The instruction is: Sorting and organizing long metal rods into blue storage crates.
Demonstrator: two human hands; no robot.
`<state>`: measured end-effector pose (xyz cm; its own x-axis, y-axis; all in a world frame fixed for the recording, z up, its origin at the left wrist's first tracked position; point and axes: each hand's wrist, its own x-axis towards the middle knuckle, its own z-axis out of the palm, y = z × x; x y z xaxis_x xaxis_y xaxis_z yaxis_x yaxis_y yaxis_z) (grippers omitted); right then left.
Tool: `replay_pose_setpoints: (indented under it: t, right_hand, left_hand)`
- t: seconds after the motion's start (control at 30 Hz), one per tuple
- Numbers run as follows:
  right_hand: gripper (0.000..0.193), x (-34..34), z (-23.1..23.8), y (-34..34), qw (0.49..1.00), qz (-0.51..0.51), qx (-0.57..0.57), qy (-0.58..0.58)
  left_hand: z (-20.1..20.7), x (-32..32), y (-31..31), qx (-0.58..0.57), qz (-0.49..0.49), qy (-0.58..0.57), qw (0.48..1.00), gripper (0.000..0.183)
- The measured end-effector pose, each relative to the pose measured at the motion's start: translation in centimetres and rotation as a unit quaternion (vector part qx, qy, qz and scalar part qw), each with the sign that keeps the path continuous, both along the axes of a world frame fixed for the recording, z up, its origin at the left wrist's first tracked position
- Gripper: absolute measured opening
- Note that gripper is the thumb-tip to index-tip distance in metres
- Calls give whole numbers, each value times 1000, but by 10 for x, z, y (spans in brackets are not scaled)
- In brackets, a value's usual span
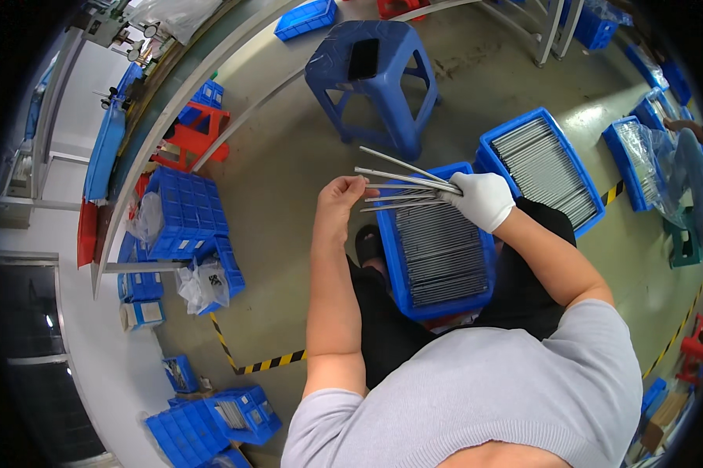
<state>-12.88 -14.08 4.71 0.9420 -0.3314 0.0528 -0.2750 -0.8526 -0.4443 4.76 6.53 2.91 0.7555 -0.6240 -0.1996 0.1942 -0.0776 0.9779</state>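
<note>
My right hand (480,200), in a white glove, is closed around several thin metal rods (410,180) that fan out toward the left. The bare left hand (340,201) has its fingers pinched at the far end of one of these rods. Under the rods, between my knees, sits a blue bin (392,269) filled with rows of similar dark grey rods (443,257). A second blue bin (593,204) stands against it on the right, holding lighter silvery rods (543,168).
A blue plastic stool (394,86) with a black phone (363,59) on it stands ahead. Stacked blue crates (188,210) and a red stool (203,139) are at the left, by a long workbench (160,101). Another person's hand (688,129) shows at the far right, near a plastic-covered bin (628,164).
</note>
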Motion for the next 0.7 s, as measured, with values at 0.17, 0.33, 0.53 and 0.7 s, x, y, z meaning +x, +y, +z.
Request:
replay_pose_setpoints:
  t: [0.17, 0.33, 0.53, 0.7]
  right_hand:
    - [33, -3, -3, 0, 998, 13, -57, -33]
    - [32, -3, -1, 0, 998, 13, -60, -19]
    - [31, 0, 1, 2, 998, 2, 48, 44]
    - [34, -2, 1, 3, 999, 15, -25, 23]
  left_hand:
    - [2, 0, -2, 20, 0, 15, 1000, 16]
    - [3, 1, -2, 55, -3, 37, 998, 15]
    - [9, -6, -4, -63, -37, 62, 995, 16]
    - [0, -6, -4, -10, -9, 42, 999, 16]
